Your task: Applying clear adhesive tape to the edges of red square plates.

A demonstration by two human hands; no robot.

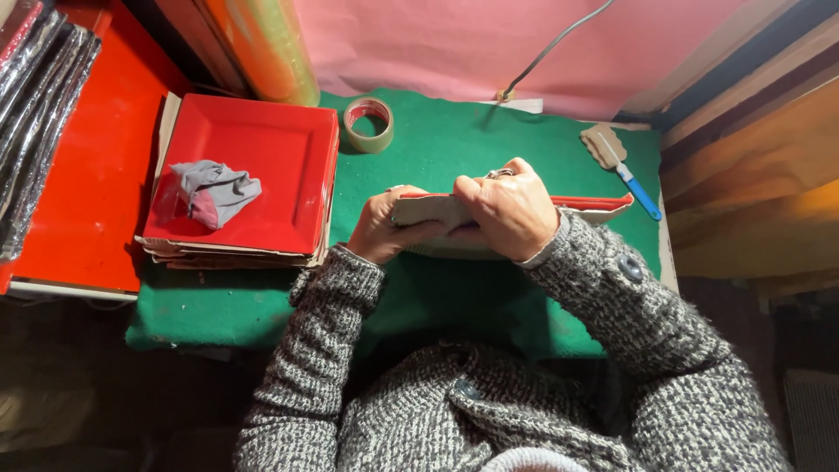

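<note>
Both hands grip a flat red box part with a pale cardboard edge [594, 207], held on edge over the green cloth [454, 131]. My left hand [380, 229] clasps its left end from below. My right hand [511, 210] curls over the top edge near the middle, fingers pressed on the cardboard. The piece's right end sticks out past my right wrist.
A stack of red square trays [280, 140] with a grey rag [214, 192] on top lies at the left. A tape roll [368, 124] sits behind it. A blue-handled blade [634, 188] and a cardboard scrap [601, 144] lie at the right. Pink paper [454, 44] covers the back.
</note>
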